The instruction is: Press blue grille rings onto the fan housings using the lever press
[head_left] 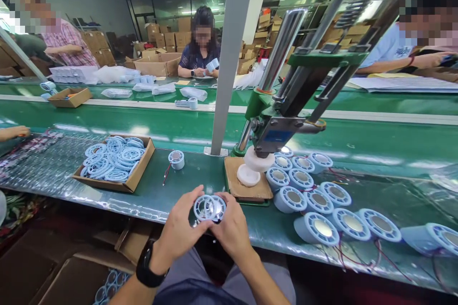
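Over the bench's front edge, my left hand closes its thumb and fingers on a light blue slotted plastic ring. My right hand grips a round light blue housing with a shiny middle; its underside is hidden by my fingers. The ring overlaps the housing's left side; I cannot tell whether they touch. Ahead to the left, a single blue unit with red wires stands on the bench. Right of my hands is a green press, its white pad above a white round seat.
A cardboard box of blue rings sits at left. Several wired blue units crowd the bench right of the press. A grey post rises behind. Across the green conveyor people work; another person's hand shows at far left.
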Tool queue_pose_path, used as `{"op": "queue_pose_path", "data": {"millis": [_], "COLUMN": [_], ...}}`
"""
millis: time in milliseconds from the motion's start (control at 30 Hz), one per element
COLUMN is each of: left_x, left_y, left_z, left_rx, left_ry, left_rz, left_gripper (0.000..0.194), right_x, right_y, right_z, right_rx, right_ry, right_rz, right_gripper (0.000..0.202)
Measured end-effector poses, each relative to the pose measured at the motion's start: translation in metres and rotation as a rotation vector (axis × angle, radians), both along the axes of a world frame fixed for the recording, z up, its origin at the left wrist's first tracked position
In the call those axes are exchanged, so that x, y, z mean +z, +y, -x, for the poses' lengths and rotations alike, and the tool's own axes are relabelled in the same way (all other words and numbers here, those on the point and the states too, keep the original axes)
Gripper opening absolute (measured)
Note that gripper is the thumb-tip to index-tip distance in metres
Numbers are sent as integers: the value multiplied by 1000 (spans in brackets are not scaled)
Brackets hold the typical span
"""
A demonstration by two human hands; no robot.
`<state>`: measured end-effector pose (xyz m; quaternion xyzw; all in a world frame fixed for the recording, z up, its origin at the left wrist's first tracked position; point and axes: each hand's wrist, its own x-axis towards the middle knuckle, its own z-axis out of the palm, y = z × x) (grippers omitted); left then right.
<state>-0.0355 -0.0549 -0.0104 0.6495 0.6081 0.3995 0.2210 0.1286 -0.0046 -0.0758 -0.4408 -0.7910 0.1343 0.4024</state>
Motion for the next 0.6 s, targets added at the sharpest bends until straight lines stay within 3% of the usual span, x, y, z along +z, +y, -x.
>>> {"op": "queue_pose_path", "data": {"millis": [167, 400, 600], "left_x": [8, 3, 3], "left_y": [6, 12, 11], "left_z": [-19, -25, -19], "left_rx": [-102, -38, 1], "left_ry": [180, 194, 113], "left_rz": [-42, -21, 49], "left_gripper": [73, 73, 66], "right_x": [-2, -5, -4], "right_y": [-3, -7, -9], "right_z": [-4, 7, 11], "right_rx": [194, -10, -58], "right_ry": [138, 143, 141], "right_rz": [71, 12, -37], "right_gripper": [80, 71, 70]}}
